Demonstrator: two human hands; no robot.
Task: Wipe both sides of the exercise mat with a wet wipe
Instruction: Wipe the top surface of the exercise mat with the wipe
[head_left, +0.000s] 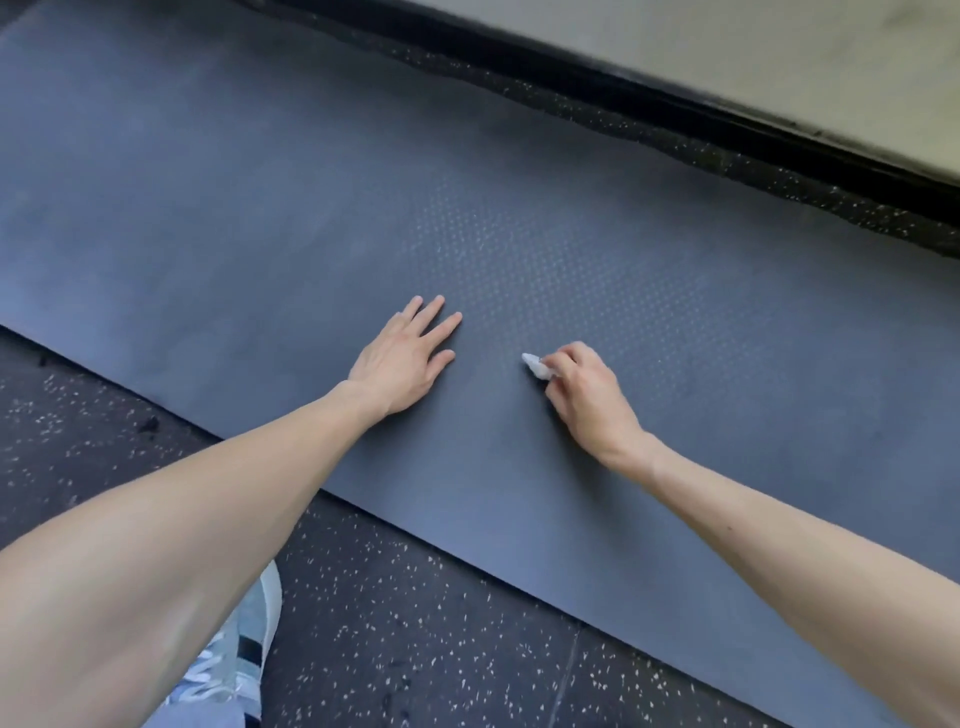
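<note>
Nearest me, on the black rubber floor flecked with white (415, 639), stands my pale blue lace-up sneaker (244, 649) with a dark stripe. Beyond it, the slate-grey exercise mat (260, 208) lies spread flat, stippled with fine dots. My left grip (402, 358) rests open-palmed on it, fingers straight. My right grip (587, 387) pinches a crumpled white wet wipe (535, 364) against the mat. Farthest, a black baseboard (675, 111) runs along a pale wall (727, 41).
</note>
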